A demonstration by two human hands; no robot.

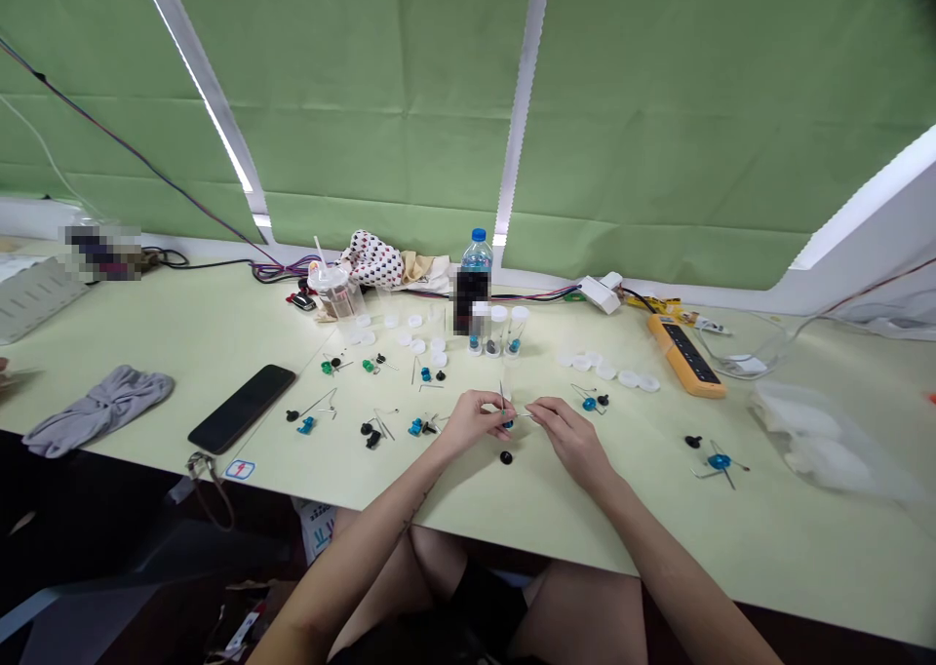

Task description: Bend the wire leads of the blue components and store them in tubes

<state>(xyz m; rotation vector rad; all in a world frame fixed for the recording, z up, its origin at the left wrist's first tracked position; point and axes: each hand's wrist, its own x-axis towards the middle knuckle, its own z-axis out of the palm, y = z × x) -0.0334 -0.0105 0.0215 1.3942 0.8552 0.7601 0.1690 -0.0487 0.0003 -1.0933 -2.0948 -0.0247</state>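
My left hand (pixel 479 419) is closed in a pinch on a small blue plastic part (pixel 507 424), mostly hidden by the fingers. A thin metal pin (pixel 501 395) stands up at its fingertips. Just to the right, my right hand (pixel 574 441) pinches a thin metal rod (pixel 524 414) that points toward the blue part. Below the fingers, a round black knob (pixel 506 458) lies on the table. Small sets of blue and black pieces with bent metal rods lie to both sides, such as a blue piece (pixel 589 405) on the right and another blue piece (pixel 416 428) on the left.
Transparent vials (pixel 515 333) with white caps stand ahead, near a blue-capped bottle (pixel 478 251). Loose white caps (pixel 639 380) lie about. A phone (pixel 243 409) and grey cloth (pixel 102 411) are left; an orange power strip (pixel 712 389) and plastic bag (pixel 819 446) are right.
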